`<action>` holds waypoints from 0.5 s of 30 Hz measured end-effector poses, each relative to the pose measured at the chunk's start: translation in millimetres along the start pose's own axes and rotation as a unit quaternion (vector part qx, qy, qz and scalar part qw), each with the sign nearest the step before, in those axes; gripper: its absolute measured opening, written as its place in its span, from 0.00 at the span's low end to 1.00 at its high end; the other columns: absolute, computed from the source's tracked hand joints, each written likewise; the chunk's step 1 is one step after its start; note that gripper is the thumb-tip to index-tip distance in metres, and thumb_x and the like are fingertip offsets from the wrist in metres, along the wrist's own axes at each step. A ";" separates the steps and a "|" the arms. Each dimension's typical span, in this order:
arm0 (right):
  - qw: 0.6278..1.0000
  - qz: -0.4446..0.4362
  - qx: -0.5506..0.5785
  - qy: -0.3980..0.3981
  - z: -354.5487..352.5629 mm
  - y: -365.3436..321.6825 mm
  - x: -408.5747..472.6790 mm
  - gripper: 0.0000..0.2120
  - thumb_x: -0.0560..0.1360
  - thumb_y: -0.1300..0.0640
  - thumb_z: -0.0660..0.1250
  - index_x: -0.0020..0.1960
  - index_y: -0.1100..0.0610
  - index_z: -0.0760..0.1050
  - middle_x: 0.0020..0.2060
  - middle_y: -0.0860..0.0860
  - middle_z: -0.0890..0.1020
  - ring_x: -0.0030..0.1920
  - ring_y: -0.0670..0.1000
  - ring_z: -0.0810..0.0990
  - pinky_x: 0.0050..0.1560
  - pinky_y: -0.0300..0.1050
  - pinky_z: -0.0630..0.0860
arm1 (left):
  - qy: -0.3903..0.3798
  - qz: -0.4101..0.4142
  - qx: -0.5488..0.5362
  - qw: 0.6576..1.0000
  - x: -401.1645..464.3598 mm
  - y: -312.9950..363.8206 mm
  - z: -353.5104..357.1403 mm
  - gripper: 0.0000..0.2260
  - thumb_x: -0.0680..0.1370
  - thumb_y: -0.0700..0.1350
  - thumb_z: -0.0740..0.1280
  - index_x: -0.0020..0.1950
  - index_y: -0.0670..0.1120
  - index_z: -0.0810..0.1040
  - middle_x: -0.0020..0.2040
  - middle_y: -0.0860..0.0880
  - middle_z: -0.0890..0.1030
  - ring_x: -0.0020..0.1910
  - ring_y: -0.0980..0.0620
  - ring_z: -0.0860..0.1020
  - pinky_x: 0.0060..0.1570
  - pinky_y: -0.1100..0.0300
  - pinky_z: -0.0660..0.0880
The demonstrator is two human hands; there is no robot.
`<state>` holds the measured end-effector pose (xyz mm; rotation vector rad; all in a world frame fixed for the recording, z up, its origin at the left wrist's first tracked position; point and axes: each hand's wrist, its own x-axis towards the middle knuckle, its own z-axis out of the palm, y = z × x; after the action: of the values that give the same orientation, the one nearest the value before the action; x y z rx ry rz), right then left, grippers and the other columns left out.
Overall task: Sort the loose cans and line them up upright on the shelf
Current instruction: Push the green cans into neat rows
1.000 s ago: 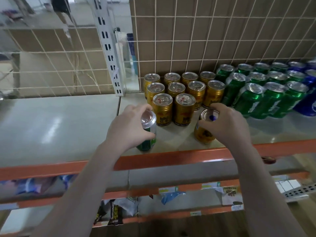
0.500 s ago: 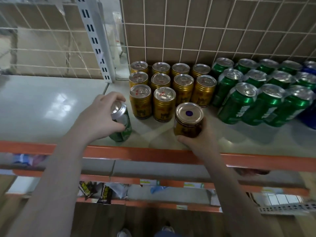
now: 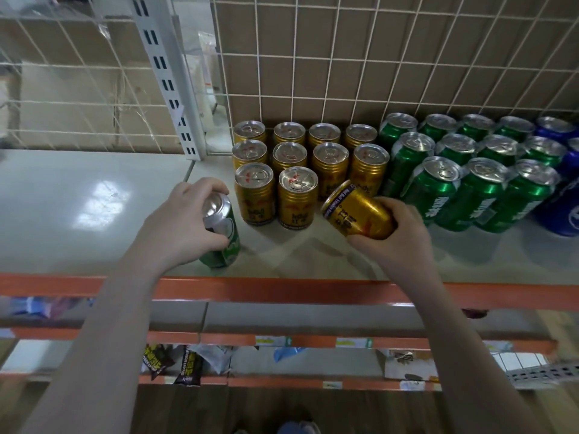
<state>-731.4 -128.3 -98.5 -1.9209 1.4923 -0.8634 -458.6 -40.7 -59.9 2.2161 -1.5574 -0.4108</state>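
At lower centre, our left hand [image 3: 185, 220] still grips the green can [image 3: 224, 242] upright on the shelf [image 3: 94, 214]. Our right hand [image 3: 398, 228] has tipped its gold can [image 3: 355, 208] sideways, so it needs righting before joining the gold rows [image 3: 294, 158] behind.

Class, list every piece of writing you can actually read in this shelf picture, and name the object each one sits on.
"Red Bull Vitamin..." (partly legible, rest cut off): rim band of the tilted gold can held in the right hand.
Upright gold cans: dark characters, too blurred to read.
Green cans: white lettering, unreadable.
Blue can: logo only partly visible.
Shelf-edge price labels: too small.
Dark packets below: blurred.
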 end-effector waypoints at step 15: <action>0.950 -0.118 -0.226 -0.178 -16.2 -39.7 60.9 0.35 0.63 0.54 0.76 0.68 0.49 0.69 0.61 0.53 0.71 0.57 0.54 0.73 0.52 0.49 0.75 | -0.016 -0.002 0.008 1.000 -2.4 4.9 -3.4 0.28 0.66 0.42 0.74 0.62 0.57 0.66 0.57 0.50 0.65 0.54 0.46 0.71 0.48 0.52 0.72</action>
<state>-708.6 -178.9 -48.9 -2.4679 1.3323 -0.2429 -461.9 -39.4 -54.5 2.2348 -1.5793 -0.4381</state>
